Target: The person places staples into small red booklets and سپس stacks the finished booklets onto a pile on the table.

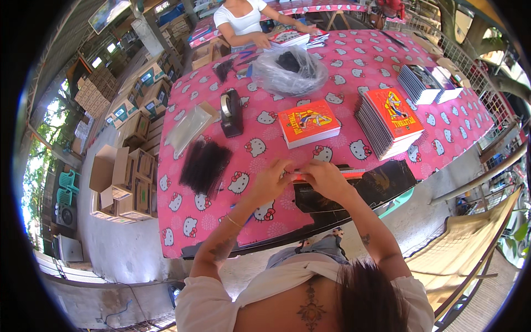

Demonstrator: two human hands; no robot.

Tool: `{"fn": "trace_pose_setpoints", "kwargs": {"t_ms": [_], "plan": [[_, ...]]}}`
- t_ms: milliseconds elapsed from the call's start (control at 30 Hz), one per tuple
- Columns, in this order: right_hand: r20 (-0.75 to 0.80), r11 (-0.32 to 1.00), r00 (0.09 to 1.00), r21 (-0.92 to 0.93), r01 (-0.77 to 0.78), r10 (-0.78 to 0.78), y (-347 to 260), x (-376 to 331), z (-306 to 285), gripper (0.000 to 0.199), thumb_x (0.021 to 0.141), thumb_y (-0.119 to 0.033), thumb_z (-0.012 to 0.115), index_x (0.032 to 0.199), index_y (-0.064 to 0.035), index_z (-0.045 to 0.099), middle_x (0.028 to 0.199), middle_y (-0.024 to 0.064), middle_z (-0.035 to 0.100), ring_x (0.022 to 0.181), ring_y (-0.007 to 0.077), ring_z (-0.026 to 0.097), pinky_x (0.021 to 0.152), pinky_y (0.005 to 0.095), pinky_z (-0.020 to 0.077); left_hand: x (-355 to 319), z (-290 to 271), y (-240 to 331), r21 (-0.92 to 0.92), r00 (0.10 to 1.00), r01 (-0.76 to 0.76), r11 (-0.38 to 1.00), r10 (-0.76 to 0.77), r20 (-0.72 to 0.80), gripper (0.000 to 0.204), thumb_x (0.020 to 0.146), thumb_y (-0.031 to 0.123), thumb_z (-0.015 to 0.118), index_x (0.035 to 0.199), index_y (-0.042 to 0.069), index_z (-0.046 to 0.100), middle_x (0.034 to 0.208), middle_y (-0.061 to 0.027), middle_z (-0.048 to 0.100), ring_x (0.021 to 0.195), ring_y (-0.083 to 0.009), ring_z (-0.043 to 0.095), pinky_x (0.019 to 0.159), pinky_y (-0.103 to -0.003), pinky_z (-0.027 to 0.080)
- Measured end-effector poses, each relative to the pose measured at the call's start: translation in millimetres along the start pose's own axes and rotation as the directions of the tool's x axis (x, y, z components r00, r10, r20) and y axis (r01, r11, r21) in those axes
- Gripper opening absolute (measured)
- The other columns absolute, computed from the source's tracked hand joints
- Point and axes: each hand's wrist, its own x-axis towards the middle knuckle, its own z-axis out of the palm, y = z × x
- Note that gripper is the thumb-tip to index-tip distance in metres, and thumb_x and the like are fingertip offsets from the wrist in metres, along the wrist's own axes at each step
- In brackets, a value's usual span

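Note:
At the table's near edge, my left hand and my right hand meet with their fingertips pinched together. Between and beside them shows a thin red-and-white-edged thing, seen nearly edge-on, perhaps a notebook; my fingers cover its left end. It lies over a black board with worn edges. Just beyond my hands sits a short stack of orange-covered notebooks. To its right stands a taller stack of orange spiral notebooks. A bundle of black binding coils lies left of my left hand.
A black tape dispenser and clear plastic sleeves lie on the pink tablecloth. Farther back are a plastic bag with black contents, more notebooks and a co-worker handling booklets. Cardboard boxes stand at left.

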Motion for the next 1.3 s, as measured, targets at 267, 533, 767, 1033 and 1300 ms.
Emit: {"fn": "trace_pose_setpoints", "kwargs": {"t_ms": [267,533,767,1033,1300], "plan": [[0.069,0.994,0.997,-0.105,-0.017,0.024,-6,-1,-8,0.015,0.089,-0.014,0.070,0.103,-0.0109,0.073,0.095,0.0100,0.068,0.085,0.0343,0.069,0.073,0.0458,0.0545,6,5,-3,0.088,0.991,-0.124,0.988,0.127,-0.030,0.026,0.097,0.022,0.069,0.114,0.004,0.062,0.094,-0.0134,0.064,0.067,-0.0279,0.066,0.061,-0.038,0.050],[0.117,0.969,0.993,-0.245,0.014,0.016,-1,-15,-21,0.033,0.088,-0.016,0.070,0.120,-0.0202,0.070,0.104,0.0025,0.066,0.092,0.0273,0.069,0.086,0.0450,0.0507,7,1,3,0.092,0.991,-0.131,0.987,0.132,-0.008,0.026,0.094,0.026,0.072,0.106,0.004,0.064,0.091,-0.0144,0.060,0.069,-0.0307,0.064,0.060,-0.041,0.049],[0.031,0.980,0.997,-0.191,-0.057,0.064,5,-18,-26,0.021,0.086,-0.017,0.069,0.107,-0.0149,0.070,0.094,0.0042,0.066,0.082,0.0289,0.069,0.076,0.0435,0.0527,9,6,-7,0.182,0.994,-0.090,0.979,0.077,0.076,0.028,0.092,0.028,0.073,0.110,0.009,0.064,0.102,-0.0122,0.061,0.076,-0.0352,0.063,0.063,-0.044,0.050],[-0.036,0.981,0.999,-0.192,-0.039,0.033,13,-17,-23,0.011,0.091,-0.017,0.063,0.101,-0.0133,0.068,0.087,0.0064,0.066,0.073,0.0322,0.068,0.066,0.0450,0.0531,-23,58,38,0.702,0.974,-0.050,0.710,0.191,-0.124,0.078,0.095,0.048,0.062,0.143,-0.010,0.044,0.144,-0.0241,0.046,0.134,-0.0401,0.044,0.104,-0.063,0.035],[-0.028,0.974,0.998,-0.217,-0.062,0.057,7,-19,-23,0.011,0.089,-0.013,0.065,0.100,-0.0119,0.067,0.086,0.0060,0.064,0.073,0.0318,0.067,0.066,0.0449,0.0529,8,20,-6,0.288,0.994,0.061,0.956,-0.083,0.066,0.048,0.098,0.033,0.062,0.138,0.008,0.054,0.139,-0.0176,0.052,0.116,-0.0391,0.057,0.108,-0.057,0.036]]}}
